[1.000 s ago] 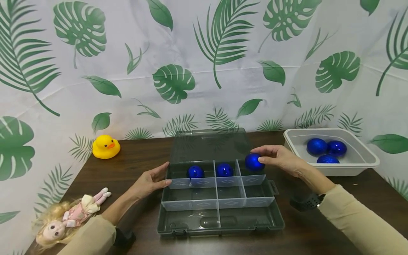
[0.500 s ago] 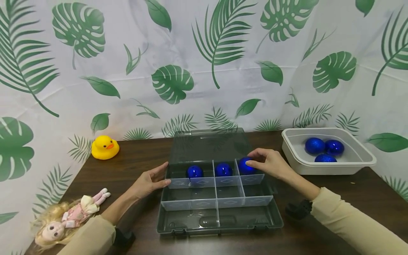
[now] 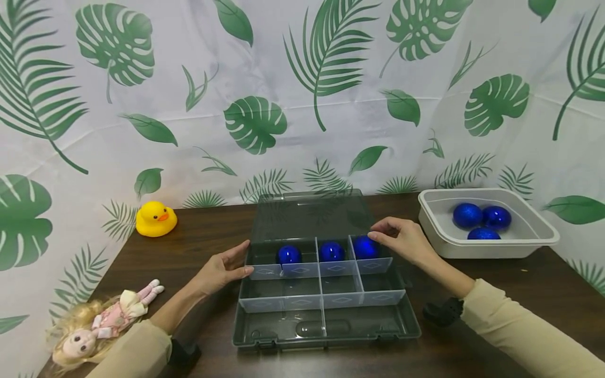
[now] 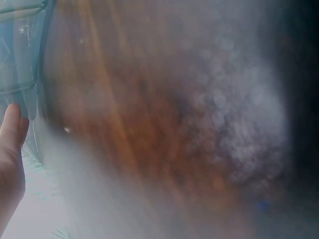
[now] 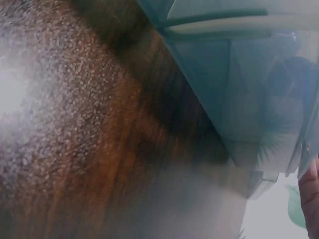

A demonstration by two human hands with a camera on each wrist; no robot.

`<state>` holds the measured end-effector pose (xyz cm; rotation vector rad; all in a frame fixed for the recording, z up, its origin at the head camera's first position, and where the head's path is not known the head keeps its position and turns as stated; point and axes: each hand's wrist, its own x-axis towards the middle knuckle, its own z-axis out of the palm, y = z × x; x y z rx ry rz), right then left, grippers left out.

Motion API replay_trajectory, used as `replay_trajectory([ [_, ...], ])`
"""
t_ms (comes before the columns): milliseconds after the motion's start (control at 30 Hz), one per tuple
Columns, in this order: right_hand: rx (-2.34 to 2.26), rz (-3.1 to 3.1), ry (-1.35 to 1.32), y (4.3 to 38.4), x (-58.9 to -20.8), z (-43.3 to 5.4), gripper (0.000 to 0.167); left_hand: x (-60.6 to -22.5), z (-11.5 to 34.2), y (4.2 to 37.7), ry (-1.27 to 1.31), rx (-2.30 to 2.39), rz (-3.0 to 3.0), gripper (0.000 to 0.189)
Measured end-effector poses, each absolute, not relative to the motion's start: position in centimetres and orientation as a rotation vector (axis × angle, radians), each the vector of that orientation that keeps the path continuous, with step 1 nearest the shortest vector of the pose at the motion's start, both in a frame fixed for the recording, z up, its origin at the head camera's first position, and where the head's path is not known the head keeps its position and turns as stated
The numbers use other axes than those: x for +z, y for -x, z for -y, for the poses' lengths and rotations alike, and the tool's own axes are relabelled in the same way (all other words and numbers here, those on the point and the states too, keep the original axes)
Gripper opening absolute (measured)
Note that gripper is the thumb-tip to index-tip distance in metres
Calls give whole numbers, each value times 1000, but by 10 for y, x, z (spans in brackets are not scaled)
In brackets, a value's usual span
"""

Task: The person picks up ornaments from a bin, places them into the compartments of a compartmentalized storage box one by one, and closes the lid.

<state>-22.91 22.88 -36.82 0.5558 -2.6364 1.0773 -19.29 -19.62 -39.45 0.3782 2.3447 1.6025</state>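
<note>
A dark translucent compartment box point(image 3: 326, 341) lies on the table with its lid point(image 3: 309, 215) laid back. Two shiny blue balls, a left one point(image 3: 289, 255) and a middle one point(image 3: 332, 251), sit in its back row. In that row's right compartment rests a matte blue ball point(image 3: 366, 248). My right hand point(image 3: 402, 239) is at this ball's upper right, thumb tip right at its edge and fingers no longer around it. My left hand point(image 3: 219, 270) rests against the box's left side with extended fingers. The left wrist view shows part of the left hand point(image 4: 11, 149) beside the box.
A white bin point(image 3: 489, 251) at the back right holds three blue balls, one of them the left ball point(image 3: 467, 216). A yellow rubber duck point(image 3: 156, 219) stands at the back left. A blonde doll point(image 3: 111, 320) lies near the left forearm. A leaf-print cloth point(image 3: 293, 173) hangs behind the table.
My right hand has lowered the matte blue ball leftward into the back right compartment, then loosened its fingers and drawn slightly off it. The left hand has stayed at the box's side.
</note>
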Motion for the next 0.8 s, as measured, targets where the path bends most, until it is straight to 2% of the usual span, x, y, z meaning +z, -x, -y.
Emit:
replay_trajectory([
  [200,1352,2521,-560,232,-368,-240,19,-394,197,192,-348,1606,-2337,78],
  [400,1379,2422,-487,236,-356,-263,19,-396,196,193,-365,1625,-2313,77],
  [600,1382,2344,-233,248,-340,-308,32,-395,196,193,-367,1620,-2315,77],
  [733,1390,2367,-21,255,-336,-346,24,-396,196,193,-371,1621,-2314,77],
  [800,1358,2430,67,257,-336,-363,25,-397,196,193,-377,1621,-2316,77],
])
